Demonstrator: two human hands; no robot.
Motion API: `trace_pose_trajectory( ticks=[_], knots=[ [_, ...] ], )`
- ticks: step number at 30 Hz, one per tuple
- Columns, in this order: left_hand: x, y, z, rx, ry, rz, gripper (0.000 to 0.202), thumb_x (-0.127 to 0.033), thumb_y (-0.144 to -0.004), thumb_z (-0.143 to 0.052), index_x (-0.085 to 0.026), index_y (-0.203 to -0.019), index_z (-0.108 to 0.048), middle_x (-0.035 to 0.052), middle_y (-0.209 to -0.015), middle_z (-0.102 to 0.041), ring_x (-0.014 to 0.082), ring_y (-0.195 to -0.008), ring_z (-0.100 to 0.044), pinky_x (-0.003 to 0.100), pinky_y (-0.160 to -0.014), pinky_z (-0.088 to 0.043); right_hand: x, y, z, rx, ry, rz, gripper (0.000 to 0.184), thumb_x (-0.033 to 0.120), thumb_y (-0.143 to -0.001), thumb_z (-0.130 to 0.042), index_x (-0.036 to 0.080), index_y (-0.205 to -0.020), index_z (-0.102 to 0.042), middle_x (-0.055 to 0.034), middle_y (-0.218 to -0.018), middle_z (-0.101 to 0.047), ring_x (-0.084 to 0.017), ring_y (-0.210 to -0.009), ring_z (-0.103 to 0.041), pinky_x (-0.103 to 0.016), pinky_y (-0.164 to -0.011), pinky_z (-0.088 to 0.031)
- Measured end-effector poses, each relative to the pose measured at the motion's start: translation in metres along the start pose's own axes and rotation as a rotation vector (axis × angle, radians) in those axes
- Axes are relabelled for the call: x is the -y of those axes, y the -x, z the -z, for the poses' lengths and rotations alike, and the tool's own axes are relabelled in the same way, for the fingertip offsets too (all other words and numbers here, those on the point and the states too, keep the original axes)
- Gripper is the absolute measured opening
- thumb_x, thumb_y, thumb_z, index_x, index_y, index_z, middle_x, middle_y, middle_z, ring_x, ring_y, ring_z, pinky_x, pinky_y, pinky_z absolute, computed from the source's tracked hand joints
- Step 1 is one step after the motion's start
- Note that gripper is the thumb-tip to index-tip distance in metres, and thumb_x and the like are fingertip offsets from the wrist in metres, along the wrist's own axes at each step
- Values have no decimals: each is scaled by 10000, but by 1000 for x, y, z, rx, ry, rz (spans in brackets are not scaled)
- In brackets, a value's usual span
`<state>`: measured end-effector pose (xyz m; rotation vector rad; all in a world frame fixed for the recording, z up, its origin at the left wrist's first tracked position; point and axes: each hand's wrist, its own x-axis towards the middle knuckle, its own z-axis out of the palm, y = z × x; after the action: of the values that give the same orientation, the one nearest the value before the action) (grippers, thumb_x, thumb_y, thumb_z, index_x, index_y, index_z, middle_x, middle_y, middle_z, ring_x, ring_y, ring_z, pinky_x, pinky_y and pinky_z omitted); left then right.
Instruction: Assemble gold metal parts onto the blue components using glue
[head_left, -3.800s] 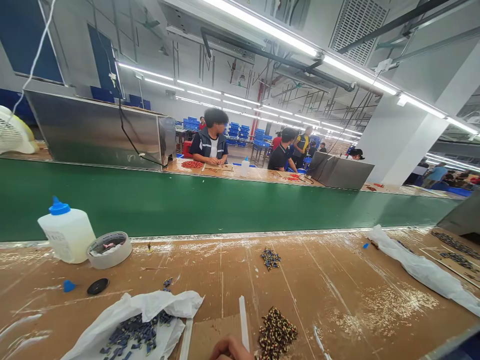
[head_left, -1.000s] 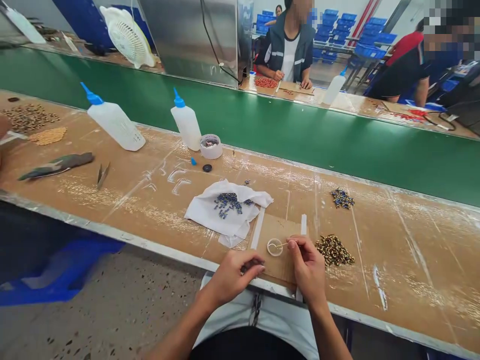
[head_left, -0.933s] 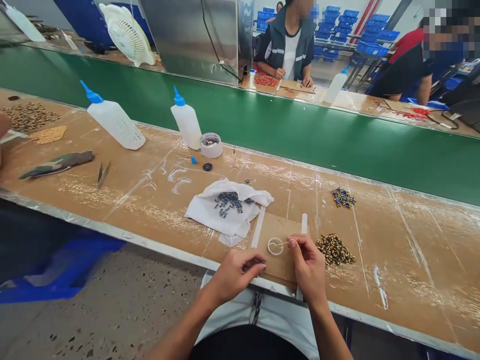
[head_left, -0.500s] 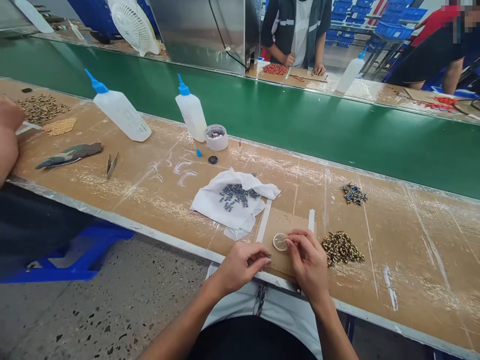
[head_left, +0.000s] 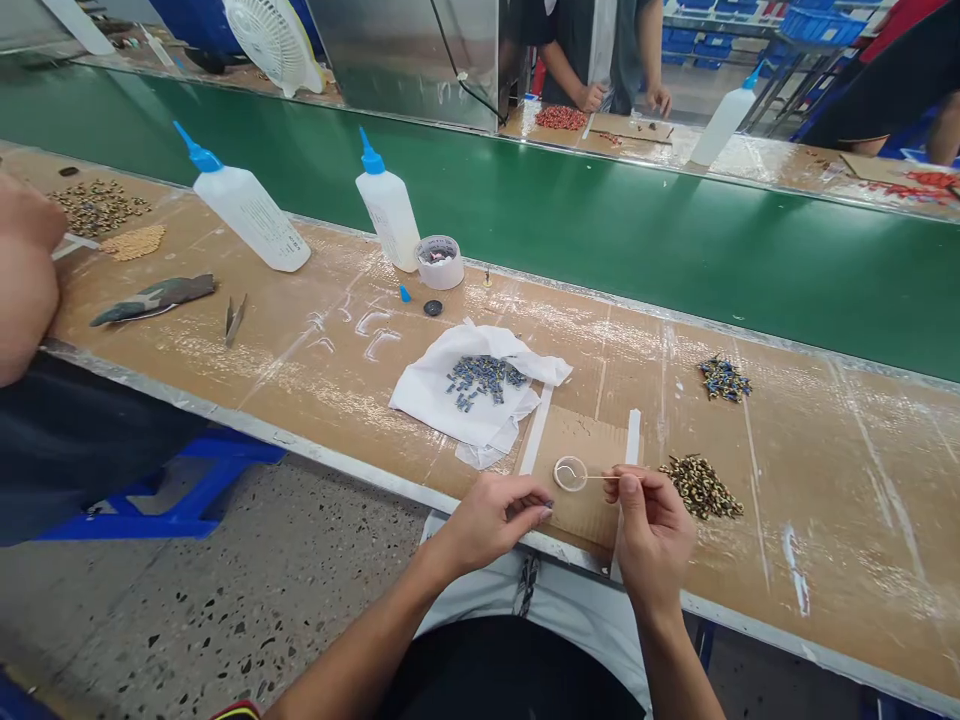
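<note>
1. Thin stick: located over the cardboard pad, between the right hand and the clear dish. I read its long axis as 9 to 3 o'clock, free tip pointing to 9.
2. Right hand: thumb and fingers pinch the stick. The gripped end is hidden from me. The tip reaches the dish's 3 o'clock side; I cannot tell whether it touches the bottom.
3. Clear dish: round, shallow, transparent. A pale curved line shows inside; I cannot make out its substance.
4. Left hand, at the dish's 8 o'clock: finger and thumb pinch a small dark piece, mostly covered, its shape and axis unreadable to me.
5. White cloth, at the dish's 10 o'clock: thin, crumpled, bearing blue-grey pieces.
6. Gold-and-black pile, at 3 o'clock: glossy, small parts, its near-left edge partly behind the right hand.
7. Dark blue pile, at 2 o'clock: single parts too small for me to separate.
8. Co-worker's arm, at 10 o'clock in my view: cut off by the frame.
</note>
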<state>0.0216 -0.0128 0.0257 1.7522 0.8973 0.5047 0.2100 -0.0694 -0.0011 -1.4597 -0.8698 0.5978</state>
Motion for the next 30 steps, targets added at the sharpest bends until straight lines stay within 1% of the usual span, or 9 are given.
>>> trace_pose_trajectory(
  ticks=[1, 3, 9, 12, 15, 18, 24, 30],
  knots=[
    [-1, -1, 0, 5, -8, -5, 120, -199, -899, -591, -137, -908, -694, 17, -737, -669, 108, -647, -570, 191, -605, -426, 0, 3, 0, -20, -25, 2, 167, 333, -917, -630, 172, -904, -669, -51, -859, -673, -148, -703, -625, -286, -658, -505],
    [-2, -2, -1, 15, -19, -10, 122, -190, -900, -587, -135, -904, -696, 18, -742, -676, 104, -633, -562, 191, -603, -421, -1, 8, 1, -15, -58, 24, 146, 311, -920, -628, 173, -894, -667, -49, -850, -670, -138, -686, -621, -276, -644, -505],
    [2, -3, -6, -10, -43, -17, 118, -204, -896, -607, -140, -901, -706, 11, -731, -679, 103, -621, -550, 194, -601, -403, -3, 17, 2, 118, -24, 75, 92, 263, -923, -618, 192, -889, -666, -53, -857, -684, -163, -741, -647, -276, -646, -533],
    [4, -4, -7, -11, -51, -31, 115, -207, -898, -608, -143, -887, -703, 7, -723, -675, 104, -622, -540, 200, -608, -396, -6, 18, 3, 194, -5, 67, 73, 244, -920, -621, 205, -920, -683, -49, -891, -692, -170, -770, -654, -286, -679, -539],
    [4, -4, -7, -10, -61, -37, 123, -209, -906, -598, -144, -878, -699, 10, -725, -678, 106, -620, -530, 204, -613, -394, -9, 19, 4, 236, -10, 54, 70, 226, -920, -619, 216, -923, -689, -46, -907, -693, -181, -820, -660, -298, -718, -540],
    [3, -4, -7, -12, -68, -53, 123, -203, -908, -592, -144, -893, -698, 11, -734, -681, 106, -618, -531, 205, -614, -396, -10, 19, 4, 250, -8, 63, 73, 206, -918, -620, 224, -931, -690, -43, -914, -695, -185, -846, -662, -299, -728, -539],
    [4, -4, -7, -20, -88, -75, 115, -196, -910, -593, -148, -903, -697, 10, -760, -693, 107, -637, -553, 203, -632, -403, -7, 19, 3, 284, 41, 134, 102, 165, -913, -614, 232, -939, -687, -33, -897, -707, -193, -880, -667, -311, -761, -535],
    [3, -5, -6, -6, -87, -92, 106, -189, -914, -591, -143, -890, -683, 8, -754, -683, 110, -652, -560, 205, -645, -401, -7, 19, 4, 297, 46, 163, 113, 152, -910, -609, 234, -941, -681, -31, -892, -709, -199, -892, -670, -314, -762, -534]
  ],
)
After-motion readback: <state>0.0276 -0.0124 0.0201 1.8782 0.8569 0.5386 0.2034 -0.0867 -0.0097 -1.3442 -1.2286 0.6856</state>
